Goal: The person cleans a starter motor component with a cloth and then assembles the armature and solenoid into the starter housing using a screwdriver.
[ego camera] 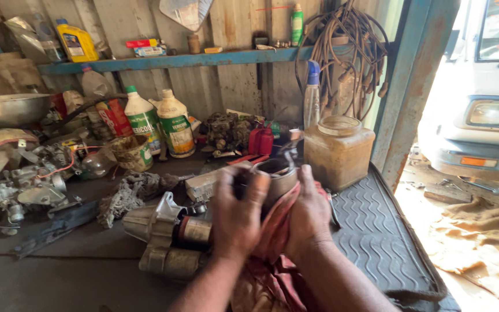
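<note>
Both hands' grip is clamped on the metal housing [275, 176]: left hand [239, 214], right hand [307, 216] with the red rag [272, 231]. I'd brace it steady above the table [59, 271] and wipe slowly.

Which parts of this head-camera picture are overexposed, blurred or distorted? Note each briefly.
Head view: daylight blows out the white vehicle and the ground outside on the right; the workbench sits in dimmer shade; the left hand, right hand and the metal housing are slightly motion-blurred; the blue shelf tilts, showing wide-angle distortion.

Red rag [275, 242]; black wavy-ribbed mat [376, 231]; blue shelf [168, 60]; yellow bottle [77, 41].
</note>
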